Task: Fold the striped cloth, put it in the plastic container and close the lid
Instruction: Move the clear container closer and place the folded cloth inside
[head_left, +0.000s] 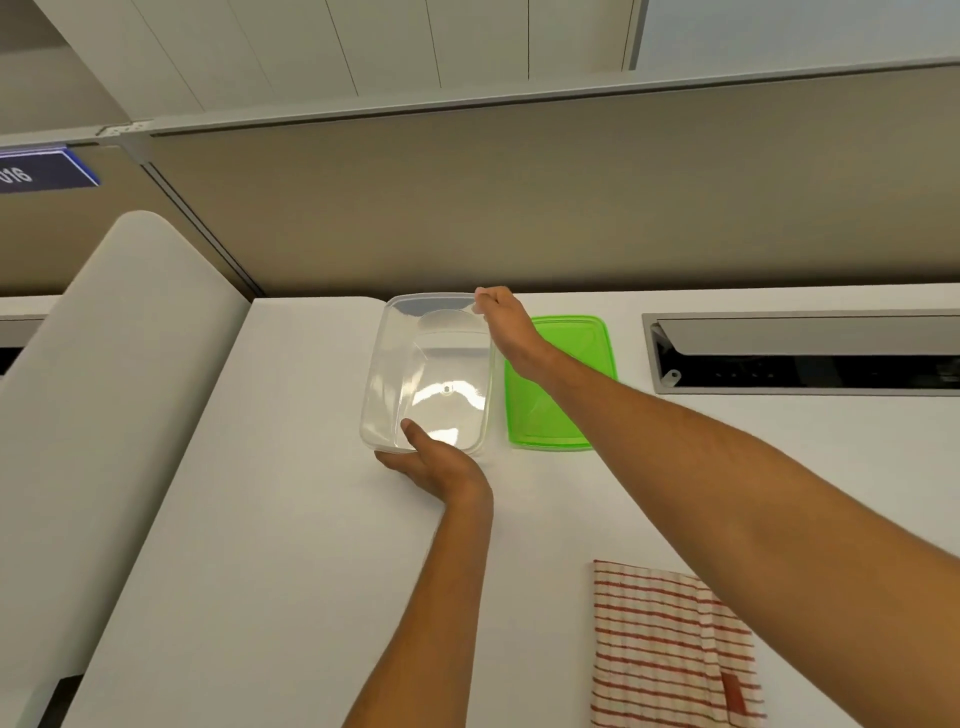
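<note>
**Container held at both ends, cloth waiting on the desk**

We hold the clear plastic container (428, 374) with both hands on the white desk (291, 519). Our left hand (431, 462) takes the near short end, thumb hooked inside the rim and fingers beneath: a grip pinching the wall. Our right hand (506, 325) reaches to the far right corner, fingertips closed on the rim there. We judge that the two-ended hold serves to position or steady the container, which stands open and empty, for loading.

The green lid (561, 384) lies flat just right of the container, partly under our right forearm, handy for closing later. The striped cloth (670, 649) rests at the near right of the desk, looking already folded.

The cloth's near edge is cut off by the frame, and our right arm covers its right side, so we cannot count the folds. Whether the container is lifted or resting, we cannot tell.
</note>
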